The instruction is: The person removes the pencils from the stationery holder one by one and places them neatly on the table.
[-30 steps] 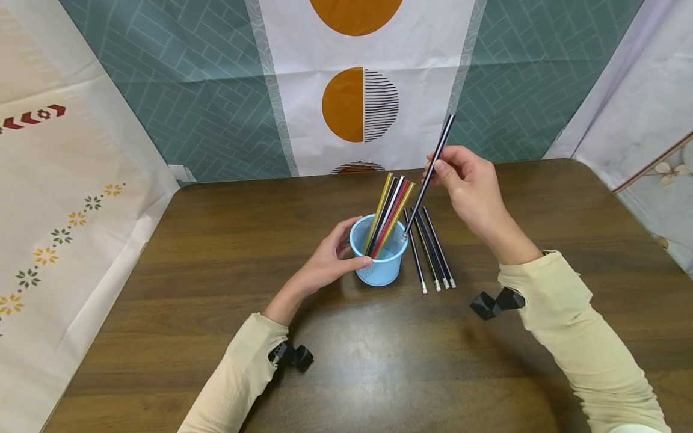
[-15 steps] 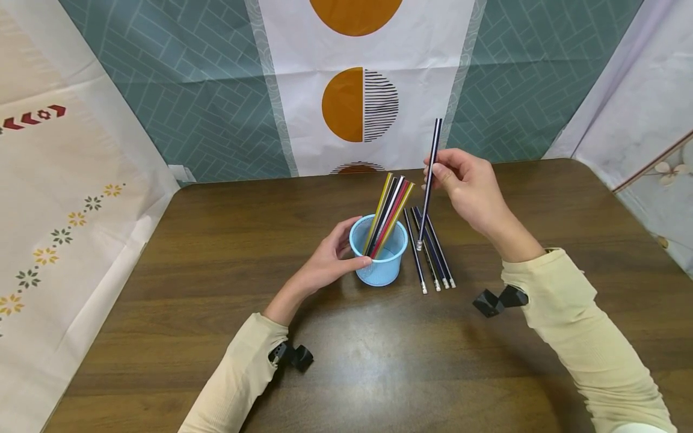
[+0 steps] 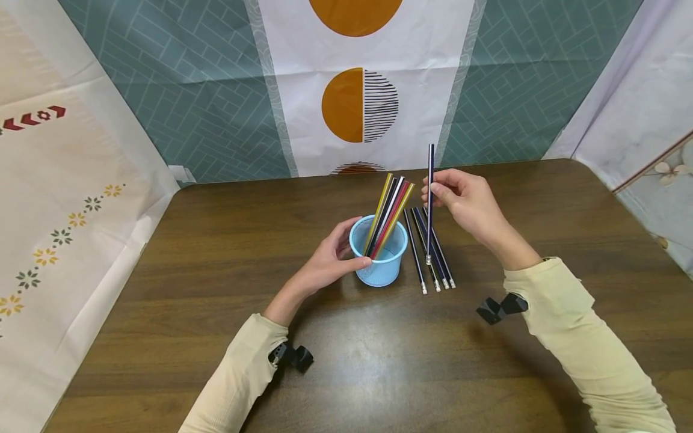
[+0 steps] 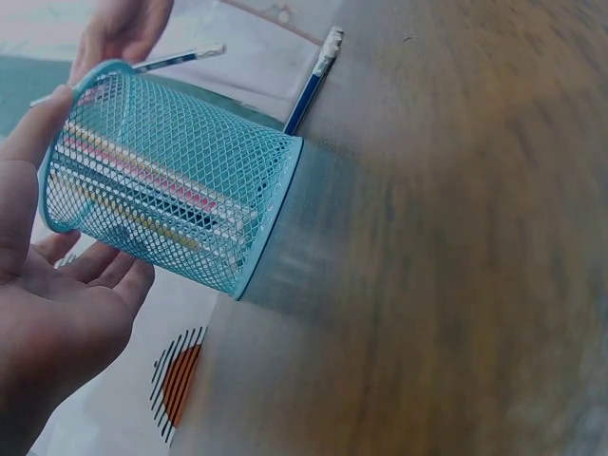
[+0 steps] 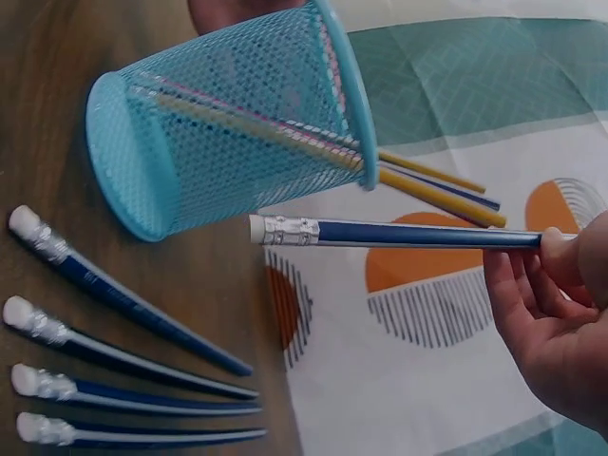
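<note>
A light-blue mesh pencil cup (image 3: pixel 379 274) stands upright on the table. My left hand (image 3: pixel 323 264) grips its left side, thumb at the rim and fingers behind. Several pencils (image 3: pixel 387 216) in yellow, black, white and red lean inside. My right hand (image 3: pixel 467 203) pinches one dark-blue and white striped pencil (image 3: pixel 431 162) by its upper part, right of the cup. That pencil hangs nearly vertical with its white eraser end down, apart from the cup in the right wrist view. Below it, several similar pencils (image 5: pixel 133 299) lie side by side on the table.
The brown wooden table (image 3: pixel 216 313) has a dark wood grain. Behind it hangs a patterned cloth (image 3: pixel 216 108) with orange circles, close to the table's back edge. White cloths hang at the left (image 3: pixel 70 240) and right (image 3: pixel 639 120).
My right hand has come down, and the pencil's eraser end has swung from the cup's rim to above the loose pencils. The pencil has turned upright. My left hand stays on the cup.
</note>
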Available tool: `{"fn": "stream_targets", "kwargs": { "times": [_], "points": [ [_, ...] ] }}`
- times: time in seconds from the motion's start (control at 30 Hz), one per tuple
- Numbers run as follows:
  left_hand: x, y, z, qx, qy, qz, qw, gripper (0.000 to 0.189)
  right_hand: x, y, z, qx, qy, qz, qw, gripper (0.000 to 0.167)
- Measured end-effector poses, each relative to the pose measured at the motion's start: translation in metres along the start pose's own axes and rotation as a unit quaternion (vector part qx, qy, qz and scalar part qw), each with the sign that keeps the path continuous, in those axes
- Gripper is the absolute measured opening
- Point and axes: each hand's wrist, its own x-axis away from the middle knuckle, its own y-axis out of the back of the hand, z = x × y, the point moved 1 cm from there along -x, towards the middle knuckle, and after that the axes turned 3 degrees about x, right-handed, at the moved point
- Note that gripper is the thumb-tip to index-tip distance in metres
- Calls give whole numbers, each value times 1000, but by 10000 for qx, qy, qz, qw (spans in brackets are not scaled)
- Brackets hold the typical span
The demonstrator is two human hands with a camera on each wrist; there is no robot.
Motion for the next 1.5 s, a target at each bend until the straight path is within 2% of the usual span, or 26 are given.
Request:
{"fn": "stream_targets", "kwargs": {
  "times": [0.37,0.9,1.1,1.3,1.5],
  "points": [
    [0,-1,0,13,136,38,9999,77,4,-2,-19,672,-228,-52,9975,23],
    [2,0,1,18,-15,59,10000,74,-2,0,-43,-149,-502,-278,9982,24],
    [1,0,0,-1,1,51,10000,73,-3,2,-50,38,-605,-367,9975,28],
    [1,0,-2,9,19,56,10000,74,-2,5,-54,156,-922,-422,9947,32],
    [2,0,0,38,21,57,10000,74,-2,5,-60,517,-1202,-276,9910,36]
  ]
}}
